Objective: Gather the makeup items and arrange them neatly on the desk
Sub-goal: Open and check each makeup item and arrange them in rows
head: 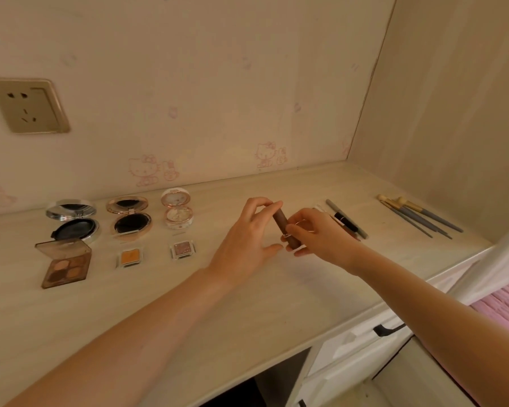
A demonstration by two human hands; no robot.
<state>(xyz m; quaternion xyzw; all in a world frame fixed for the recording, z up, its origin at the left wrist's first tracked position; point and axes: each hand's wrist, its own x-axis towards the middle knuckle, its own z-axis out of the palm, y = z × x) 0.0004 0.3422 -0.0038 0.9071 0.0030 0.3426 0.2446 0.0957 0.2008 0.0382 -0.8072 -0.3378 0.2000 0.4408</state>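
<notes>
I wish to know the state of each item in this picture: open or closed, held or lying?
silver compact: open, lid raised
gold compact: open, lid raised
white compact: open, lid raised
brown palette: open
lipstick tube: tilted, gripped by left hand and right hand
pencils: lying on the desk
brushes: lying side by side on desk
wall socket: nothing plugged in

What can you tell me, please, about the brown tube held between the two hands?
The brown tube is a short, matte-looking cylinder, closed as far as shows, with a thin shiny band near its lower end. It is tilted, its upper end leaning left, and held over the pale desk, between the open compacts and the pencils. The left hand pinches its upper end with the fingertips; the right hand grips its lower part.
</notes>
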